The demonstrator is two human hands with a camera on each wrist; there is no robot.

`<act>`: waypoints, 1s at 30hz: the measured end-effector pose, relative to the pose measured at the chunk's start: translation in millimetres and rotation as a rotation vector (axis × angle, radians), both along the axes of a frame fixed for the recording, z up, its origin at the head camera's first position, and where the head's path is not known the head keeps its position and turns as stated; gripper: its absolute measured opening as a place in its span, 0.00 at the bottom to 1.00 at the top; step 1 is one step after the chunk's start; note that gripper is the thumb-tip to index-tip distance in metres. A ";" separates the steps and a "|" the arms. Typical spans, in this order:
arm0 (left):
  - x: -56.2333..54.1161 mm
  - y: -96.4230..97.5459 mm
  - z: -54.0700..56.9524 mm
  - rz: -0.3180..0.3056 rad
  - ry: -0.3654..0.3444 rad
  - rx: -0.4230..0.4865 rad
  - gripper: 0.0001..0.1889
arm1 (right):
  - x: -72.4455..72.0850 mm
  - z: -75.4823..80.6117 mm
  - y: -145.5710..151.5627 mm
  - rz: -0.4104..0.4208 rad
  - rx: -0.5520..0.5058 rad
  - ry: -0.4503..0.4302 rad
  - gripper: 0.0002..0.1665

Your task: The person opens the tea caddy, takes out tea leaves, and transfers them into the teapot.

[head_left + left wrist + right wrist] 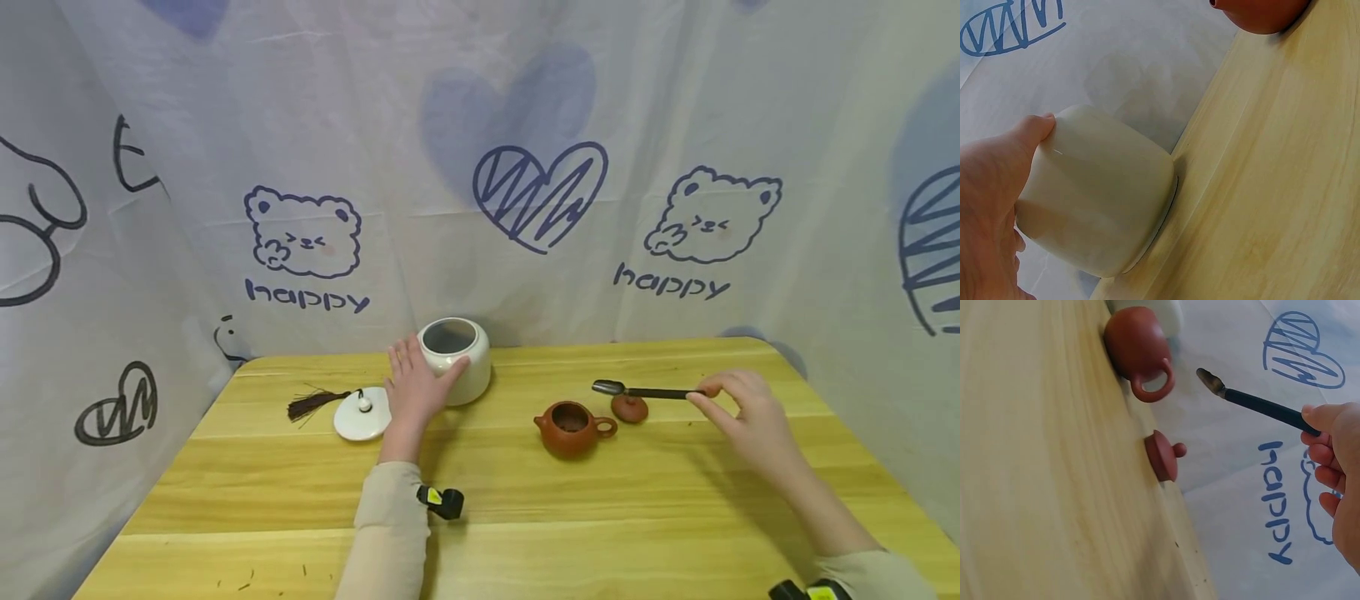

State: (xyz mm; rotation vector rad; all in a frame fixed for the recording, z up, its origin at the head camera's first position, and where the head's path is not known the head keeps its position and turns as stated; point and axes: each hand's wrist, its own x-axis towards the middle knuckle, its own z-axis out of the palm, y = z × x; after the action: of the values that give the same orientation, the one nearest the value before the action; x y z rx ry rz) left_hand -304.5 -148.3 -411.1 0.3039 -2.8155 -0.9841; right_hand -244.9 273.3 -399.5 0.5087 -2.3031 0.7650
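Observation:
My left hand (420,385) holds the white ceramic jar (474,377) by its left side, thumb over the front and fingers along the far side. The jar stands upright with its mouth uncovered; in the left wrist view the thumb lies against its shoulder. My right hand (757,421) pinches the end of a small tea scoop (656,393) with a black handle and dark metal tip. Held level above the table, the scoop points left. Below and left of its tip sits a reddish-brown clay teapot (567,442), uncovered, with dark bits inside.
The teapot's lid (630,409) lies right of its handle, under the scoop in the head view. A white jar lid (362,417) with a dark tassel (315,405) lies left of my left hand. Dark shreds dot the wooden table (570,533). A printed curtain (420,150) hangs behind.

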 end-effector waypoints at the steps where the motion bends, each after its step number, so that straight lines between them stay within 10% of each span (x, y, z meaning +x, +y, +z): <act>1: -0.4 0.1 -0.5 -0.001 -0.001 -0.004 0.59 | 0.1 0.8 1.5 -0.007 -0.001 0.001 0.05; 15: -3.0 -1.4 1.1 -0.010 0.006 -0.018 0.59 | 6.0 18.1 29.0 -0.086 -0.099 0.073 0.07; 30: 0.5 -1.0 2.5 0.002 -0.019 -0.009 0.59 | 0.9 -2.2 59.5 -0.188 0.036 0.097 0.12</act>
State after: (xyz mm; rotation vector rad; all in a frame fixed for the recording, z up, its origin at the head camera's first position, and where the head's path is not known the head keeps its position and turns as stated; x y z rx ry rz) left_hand -304.0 -149.2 -408.6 0.3172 -2.8350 -0.9731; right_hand -244.0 332.9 -401.7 0.3312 -2.2402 0.5959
